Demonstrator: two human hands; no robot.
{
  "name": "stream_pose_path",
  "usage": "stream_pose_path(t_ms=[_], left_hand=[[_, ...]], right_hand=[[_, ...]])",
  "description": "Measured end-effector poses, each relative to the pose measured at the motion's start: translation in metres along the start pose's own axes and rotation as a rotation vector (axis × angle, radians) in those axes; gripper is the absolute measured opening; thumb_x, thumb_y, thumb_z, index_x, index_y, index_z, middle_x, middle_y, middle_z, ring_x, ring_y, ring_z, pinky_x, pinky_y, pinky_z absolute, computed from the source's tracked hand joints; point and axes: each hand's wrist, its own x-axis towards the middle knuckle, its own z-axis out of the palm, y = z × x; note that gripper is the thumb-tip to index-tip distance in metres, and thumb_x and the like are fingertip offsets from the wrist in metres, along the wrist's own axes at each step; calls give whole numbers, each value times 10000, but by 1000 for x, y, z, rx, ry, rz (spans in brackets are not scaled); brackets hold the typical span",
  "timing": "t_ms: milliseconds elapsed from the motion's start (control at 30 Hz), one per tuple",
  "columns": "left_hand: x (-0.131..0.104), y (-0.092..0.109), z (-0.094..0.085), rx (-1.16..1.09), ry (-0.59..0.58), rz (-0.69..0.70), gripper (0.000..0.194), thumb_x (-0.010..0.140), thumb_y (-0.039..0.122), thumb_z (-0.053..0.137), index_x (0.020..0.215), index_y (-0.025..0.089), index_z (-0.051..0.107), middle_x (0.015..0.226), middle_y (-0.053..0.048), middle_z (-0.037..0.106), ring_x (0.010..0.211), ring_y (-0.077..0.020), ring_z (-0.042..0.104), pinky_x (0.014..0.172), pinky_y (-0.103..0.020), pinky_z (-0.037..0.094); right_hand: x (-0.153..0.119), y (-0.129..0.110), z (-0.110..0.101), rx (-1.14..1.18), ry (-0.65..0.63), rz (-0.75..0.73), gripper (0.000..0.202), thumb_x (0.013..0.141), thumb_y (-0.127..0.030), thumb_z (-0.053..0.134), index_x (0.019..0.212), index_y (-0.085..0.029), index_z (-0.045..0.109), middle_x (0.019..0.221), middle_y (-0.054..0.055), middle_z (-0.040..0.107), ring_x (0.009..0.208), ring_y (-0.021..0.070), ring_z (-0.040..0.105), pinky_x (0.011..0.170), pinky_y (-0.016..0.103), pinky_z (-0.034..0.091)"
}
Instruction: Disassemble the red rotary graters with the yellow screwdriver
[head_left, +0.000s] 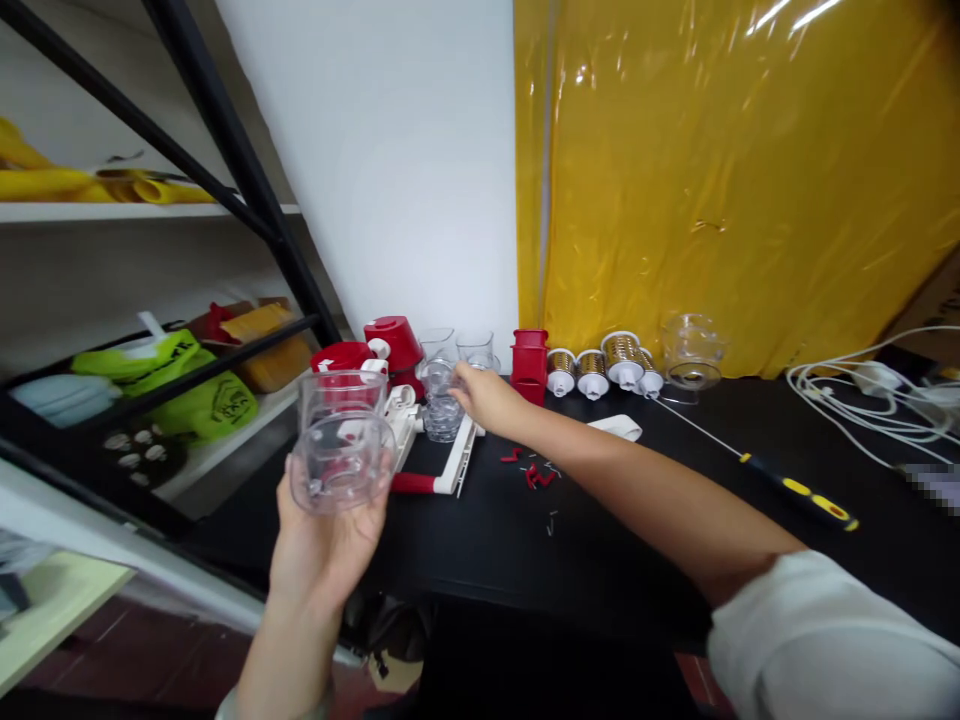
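Note:
My left hand, at the left front above the table edge, is wrapped round the underside of a clear plastic container with a round opening. My right hand stretches across to several clear round plastic parts stacked at the back. Its fingers are closed at the top of that stack; the exact grip is partly hidden. Close by lie white grater frames with a red-handled crank. Red plastic housings and more clear containers stand behind.
Red square pieces, metal grater drums and another clear container line the back. Small red parts and screws are scattered mid-table. A screwdriver and white cables lie right; shelving stands left.

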Motion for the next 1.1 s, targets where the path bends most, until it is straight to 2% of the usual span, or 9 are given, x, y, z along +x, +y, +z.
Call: stream_pose_path(t_ms=[133, 300, 367, 467, 600, 700, 800, 933, 1100], left_hand=[[1, -1, -9, -37, 11, -36, 484, 1003, 490, 441, 1345, 173, 572, 1105, -149, 763, 970, -266, 764, 769, -304, 654], [0, -1, -15, -5, 24, -78, 490, 995, 523, 425, 1257, 156, 618, 1085, -162, 747, 905, -240, 759, 683, -268, 640], [1, -3, -15, 6, -4, -105, 494, 966, 549, 477, 1218, 157, 640, 1063, -156, 742, 860, -221, 747, 665, -259, 630], [4, -7, -11, 13, -8, -158, 494, 938, 566, 525, 1195, 163, 650, 1032, -142, 738, 803, -190, 723, 652, -244, 613], [11, -14, 3, 36, 9, -194, 480, 945, 562, 521, 1231, 194, 634, 1061, -132, 741, 827, -183, 724, 652, -231, 602], [17, -25, 21, 81, -22, -204, 467, 977, 540, 485, 1271, 203, 617, 1140, -125, 733, 931, -186, 727, 726, -244, 605], [24, -48, 46, 153, -131, -221, 424, 1004, 483, 471, 1317, 227, 598, 1261, -89, 699, 1069, -174, 698, 854, -264, 589], [33, -95, 85, 294, -312, -317, 528, 1007, 573, 403, 1380, 234, 558, 1411, -94, 620, 1264, -217, 607, 1046, -375, 510], [37, -146, 118, 526, -568, -530, 688, 947, 722, 349, 1322, 195, 584, 1444, -164, 585, 1331, -300, 560, 1068, -482, 467]], right_hand=[[34, -15, 20, -99, -26, -44, 251, 1011, -307, 466, 1186, -227, 626, 1113, 98, 723, 978, 246, 697, 787, 332, 502], [37, -17, 37, -191, -85, -45, 239, 977, -216, 503, 1070, -177, 719, 1104, 152, 720, 985, 278, 712, 797, 372, 524], [36, -16, 40, -202, -104, -44, 239, 970, -293, 553, 1019, -157, 743, 1065, 165, 729, 973, 297, 718, 794, 381, 530], [32, -15, 36, -193, -108, -38, 409, 960, -488, 557, 979, -135, 762, 1018, 185, 731, 935, 321, 722, 775, 401, 541], [10, -12, 6, -118, 36, -65, 457, 1021, -488, 428, 1166, -163, 714, 1131, 171, 700, 1060, 297, 674, 889, 419, 523], [-23, -10, -27, 190, 237, -127, 412, 1032, -443, 425, 1275, -176, 623, 1146, 127, 688, 1060, 240, 654, 944, 407, 510], [-65, -7, -54, 436, 210, -69, 592, 970, -544, 521, 1439, -191, 449, 1159, 126, 668, 942, 225, 673, 832, 409, 563], [-107, 3, -76, 413, 293, 36, 840, 819, -552, 720, 1489, -201, 354, 1348, 182, 564, 1130, 295, 627, 900, 473, 562], [-145, 46, -122, 201, 493, 176, 711, 763, -480, 768, 1350, -171, 512, 1201, 165, 633, 1064, 306, 654, 910, 508, 562]])
